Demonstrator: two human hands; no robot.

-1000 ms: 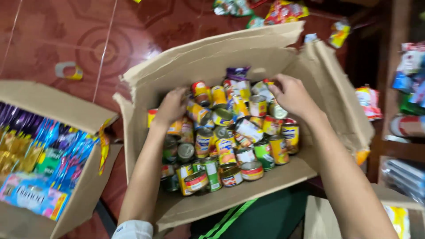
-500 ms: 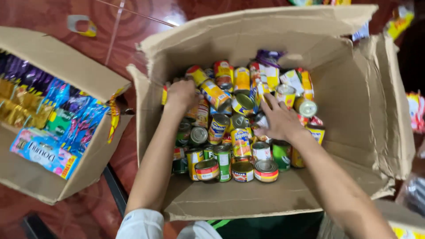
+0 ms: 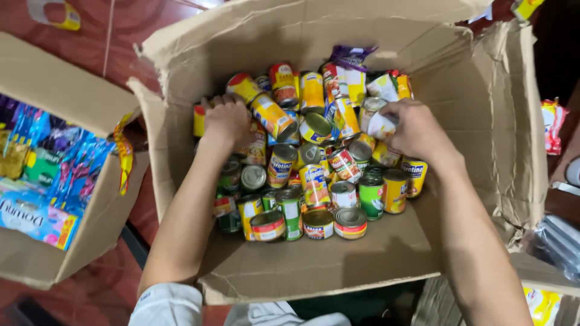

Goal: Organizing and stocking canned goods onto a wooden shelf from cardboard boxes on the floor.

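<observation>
A large open cardboard box (image 3: 483, 115) holds several tin cans (image 3: 314, 181) with yellow, red and green labels, some upright, some lying down. My left hand (image 3: 226, 121) reaches into the left side of the heap, fingers curled over cans next to a lying yellow can (image 3: 273, 116); what it grips is hidden. My right hand (image 3: 417, 130) is at the right side of the heap, fingers closed around a pale-labelled can (image 3: 377, 121). A purple packet (image 3: 350, 57) lies at the back of the pile.
A second open cardboard box (image 3: 66, 96) at the left is filled with colourful sachet packs (image 3: 42, 169). Red tiled floor (image 3: 90, 48) lies behind. Snack packets (image 3: 553, 124) and plastic-wrapped goods (image 3: 559, 241) sit at the right edge.
The view has closed in on the can box. My right hand moved from the far cans toward the right side and closed on a pale can. My left hand stays in the left of the heap.
</observation>
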